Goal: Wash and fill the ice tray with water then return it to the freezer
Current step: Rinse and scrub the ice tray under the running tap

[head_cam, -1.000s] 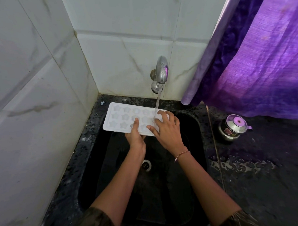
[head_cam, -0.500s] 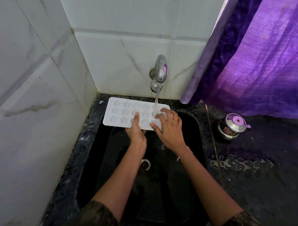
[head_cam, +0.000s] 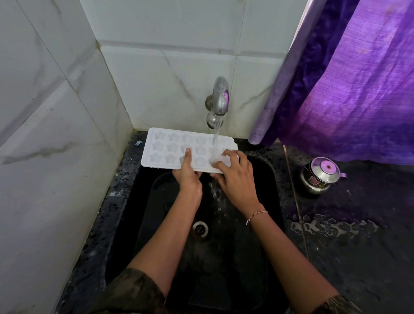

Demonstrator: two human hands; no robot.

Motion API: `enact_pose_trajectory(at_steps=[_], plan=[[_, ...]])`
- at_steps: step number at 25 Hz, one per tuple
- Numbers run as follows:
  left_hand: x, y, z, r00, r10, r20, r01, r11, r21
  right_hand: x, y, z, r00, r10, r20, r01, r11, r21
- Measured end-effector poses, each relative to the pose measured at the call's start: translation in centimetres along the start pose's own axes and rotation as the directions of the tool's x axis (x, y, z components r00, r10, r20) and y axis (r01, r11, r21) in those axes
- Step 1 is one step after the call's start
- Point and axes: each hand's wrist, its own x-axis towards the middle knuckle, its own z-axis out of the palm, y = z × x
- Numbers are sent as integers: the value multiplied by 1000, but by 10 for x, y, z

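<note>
A white plastic ice tray with star-shaped cells [head_cam: 170,148] sits over the black sink [head_cam: 267,178] at its 12 o'clock rim, under the running steel tap [head_cam: 220,97]. The left hand [head_cam: 188,175] pinches its near edge; the right hand [head_cam: 236,174] rests on it, fingers spread.

One ice tray [head_cam: 168,148], three rows of star moulds; the full count is hidden by the hands. Two hands: left [head_cam: 187,174], right [head_cam: 235,177]. One tap [head_cam: 219,97]. One sink [head_cam: 267,178]. One drain [head_cam: 200,228]. One steel pot [head_cam: 319,176]. One bracelet [head_cam: 256,215]. One curtain [head_cam: 363,81].
</note>
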Motion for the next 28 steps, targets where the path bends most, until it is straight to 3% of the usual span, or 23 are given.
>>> enact_pose_trajectory(at_steps=[4,10,13,19,24,26,28], plan=[[-1,-1,-1,1000,2,14,-2,1000,21,-6,-1,0,999,19,34,-19,1000,3],[1,-5,-21,999,15,-28,-13,997,82,-12,-3,-1,977,-44,208,28,996,82],[1,-7,-30,990,128,-64,-109,965,240,-23,-6,6,961,-39,273,11,995,104],[8,0,-53,938,344,-48,-241,746,621,-30,-10,11,943,-54,328,32,997,72],[8,1,-65,898,434,76,-326,538,777,-29,-13,21,949,-84,304,90,996,-6],[7,3,-68,874,468,128,-358,444,821,-27,-12,24,955,-43,294,49,999,-11],[8,6,-73,883,450,133,-348,437,829,-24,-9,28,941,22,337,-42,998,52]])
